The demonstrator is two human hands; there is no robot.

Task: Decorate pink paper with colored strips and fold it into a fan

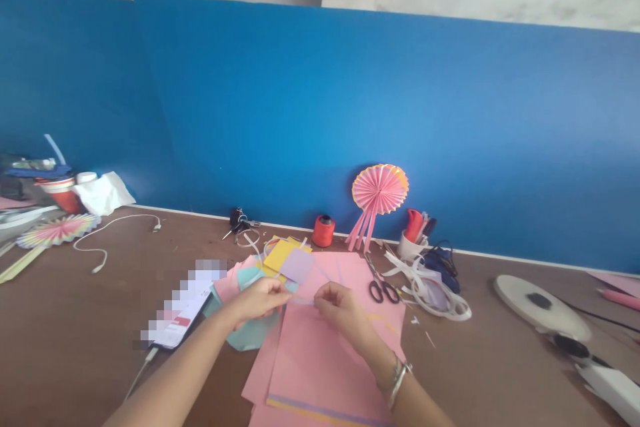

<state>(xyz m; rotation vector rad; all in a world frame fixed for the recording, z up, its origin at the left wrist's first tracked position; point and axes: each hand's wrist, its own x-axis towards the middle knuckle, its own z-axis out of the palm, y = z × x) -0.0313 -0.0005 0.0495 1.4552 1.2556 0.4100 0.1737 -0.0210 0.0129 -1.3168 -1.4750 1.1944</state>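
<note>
My left hand [265,297] is closed in a pinch on one end of a thin pale strip [303,301]. The fingers of my right hand [337,307] pinch its other end, so the short strip spans the gap between them; its material is too blurred to tell. Below both hands lies a stack of pink paper sheets [320,360], with purple and yellow bands along the near edge. Yellow and lilac paper pieces [296,263] and light-blue paper [250,339] lie beside my left hand. Black-handled scissors [383,290] rest at the stack's right edge.
A pink pleated paper rosette [380,190] leans on the blue partition [300,100]. Near it stand a red thread spool [324,232] and a cup of tools [413,247]. White ribbon loops [445,303] lie right; a phone [183,310] and keys [240,221] lie left.
</note>
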